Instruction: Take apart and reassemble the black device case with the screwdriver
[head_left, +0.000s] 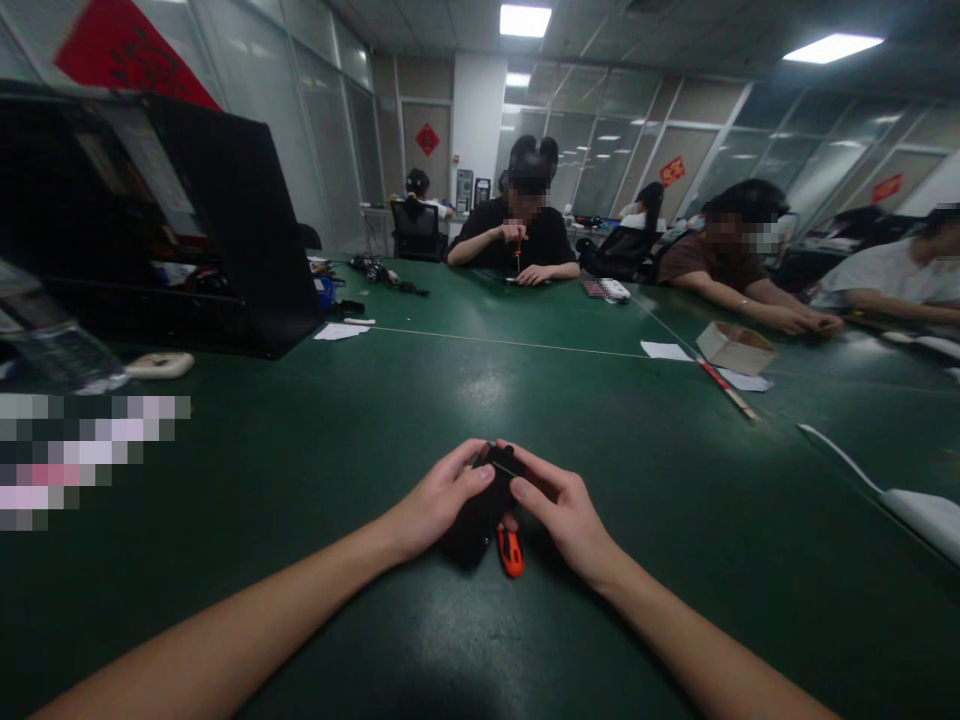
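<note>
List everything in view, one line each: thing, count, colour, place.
black device: one, black, on the table between both hands, held by both.
screwdriver handle: one, orange and black, sticking out beneath the device near the right hand.
table: one, dark green, fills the foreground.
black case: one, open, far left on the table.
cardboard box: one, tan, right of centre.
paper slips: a few, white, scattered mid-table.
white cable: one, right edge.
other people: several, seated along the far and right sides.
left hand: one, gripping the device's left side.
right hand: one, gripping the device's right side.
</note>
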